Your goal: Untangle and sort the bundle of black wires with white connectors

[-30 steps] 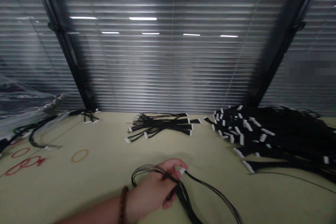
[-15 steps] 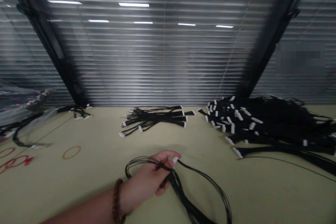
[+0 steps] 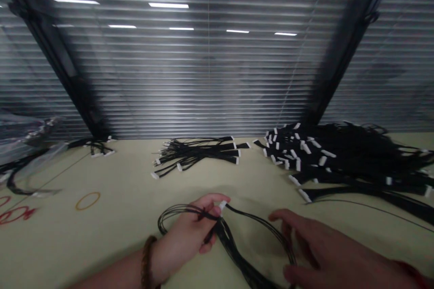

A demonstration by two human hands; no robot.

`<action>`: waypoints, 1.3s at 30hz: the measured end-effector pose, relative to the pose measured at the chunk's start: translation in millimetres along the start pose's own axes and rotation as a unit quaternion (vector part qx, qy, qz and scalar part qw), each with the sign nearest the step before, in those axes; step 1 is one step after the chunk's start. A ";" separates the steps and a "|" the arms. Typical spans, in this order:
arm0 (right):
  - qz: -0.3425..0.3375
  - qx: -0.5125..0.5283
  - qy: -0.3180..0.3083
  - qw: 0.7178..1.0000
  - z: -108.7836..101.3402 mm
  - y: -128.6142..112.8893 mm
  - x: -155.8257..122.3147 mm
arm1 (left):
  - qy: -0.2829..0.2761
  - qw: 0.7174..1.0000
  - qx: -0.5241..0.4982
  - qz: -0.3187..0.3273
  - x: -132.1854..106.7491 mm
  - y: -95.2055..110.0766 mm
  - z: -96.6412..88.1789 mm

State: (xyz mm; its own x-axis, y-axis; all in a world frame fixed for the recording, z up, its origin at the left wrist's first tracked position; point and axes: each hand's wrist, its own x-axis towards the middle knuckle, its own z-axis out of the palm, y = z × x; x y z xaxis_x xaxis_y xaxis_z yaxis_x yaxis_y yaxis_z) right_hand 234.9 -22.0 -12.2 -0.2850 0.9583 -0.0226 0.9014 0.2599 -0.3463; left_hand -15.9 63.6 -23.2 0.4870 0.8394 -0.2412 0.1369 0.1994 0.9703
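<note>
Room: slatted blinds (image 3: pixel 203 81) fill the whole back wall behind glass, crossed by two dark slanting frames (image 3: pixel 68 81); strips of ceiling light are mirrored in the glass.
Surface: pale yellow-green table (image 3: pixel 129 216), matt and plain, reaching back to the foot of the blinds.
Left hand: left hand (image 3: pixel 190 235) lies low on the table with a beaded bracelet (image 3: pixel 146 266) at the wrist; its fingers are closed around the looped wires (image 3: pixel 233 250) where the strands cross.
Right hand: right hand (image 3: pixel 322 253) is just right of the grip, fingers spread and apart, palm down over the right-hand side of the loop; whether it touches the strands cannot be told.
Looped wires: thin black strands, gathered into one bunch at the grip, bowing out in a small loop to its left and a wider one to its right, then running down out of view.
Plug: white plug (image 3: pixel 223 205) sticks out at the tip of the forefinger, just above the grip.
Beyond the grip: flat sheaf of black wires (image 3: pixel 200 153) with white ends.
Beyond and right of the grip: big heap of black wires (image 3: pixel 346 158), many white plugs showing.
Left of the grip: tan rubber band (image 3: pixel 87 200), well apart; farther left, red rubber bands (image 3: pixel 13 214).
Far left: clear plastic bag (image 3: pixel 23 140), blurred, with a few loose wires (image 3: pixel 98 148) near it.
</note>
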 end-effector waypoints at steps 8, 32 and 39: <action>-0.114 -0.013 0.093 0.989 -5.1 26.8 92.9 | -0.040 0.998 -0.045 -0.015 -5.1 5.8 -2.3; -0.208 -0.010 0.098 0.973 8.4 -45.7 73.3 | 0.005 0.997 -0.063 0.031 -5.4 -3.7 5.0; -0.242 -0.048 0.195 0.949 2.8 -61.0 45.0 | 0.055 0.993 -0.100 0.013 -8.8 3.4 11.8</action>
State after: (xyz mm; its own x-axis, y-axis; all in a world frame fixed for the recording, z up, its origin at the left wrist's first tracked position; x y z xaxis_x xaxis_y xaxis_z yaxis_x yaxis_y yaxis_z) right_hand 166.1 5.0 5.3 -0.5472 0.6902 0.4735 0.7266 0.6725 -0.1405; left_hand -9.5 50.9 -18.0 0.3901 0.8933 -0.2231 -0.0540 0.2641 0.9630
